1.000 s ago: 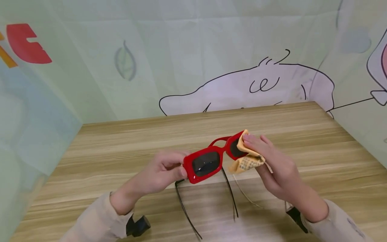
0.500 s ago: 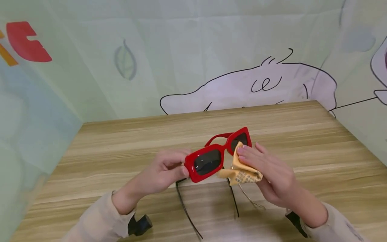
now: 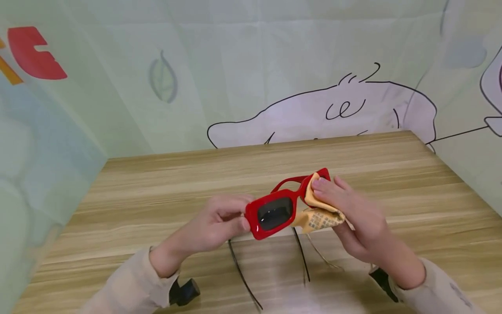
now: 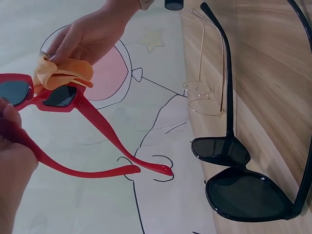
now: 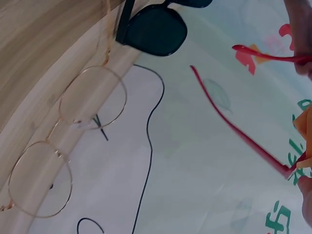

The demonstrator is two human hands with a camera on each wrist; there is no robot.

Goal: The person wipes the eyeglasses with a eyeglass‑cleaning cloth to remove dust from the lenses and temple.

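Red-framed sunglasses (image 3: 275, 213) with dark lenses are held above the table, tilted up toward the right. My left hand (image 3: 211, 224) pinches their left end between thumb and fingers. In my right hand (image 3: 358, 218) is an orange cloth (image 3: 322, 218) with a grey checked patch, pressed over the right lens and hiding most of it. From the left wrist view, the two red temples (image 4: 105, 126) stick out unfolded behind the frame, and the cloth (image 4: 63, 73) is bunched around the top of the far lens.
Black sunglasses (image 4: 248, 195) rest on the wooden table (image 3: 164, 179) below the hands, temples toward the person. Beside them are thin gold round glasses (image 5: 92, 97). A printed cloth backdrop (image 3: 243, 78) rises behind the table's far edge.
The cloth slid down and left off the right lens, then came back up over it. The red sunglasses and my left hand shifted slightly right.
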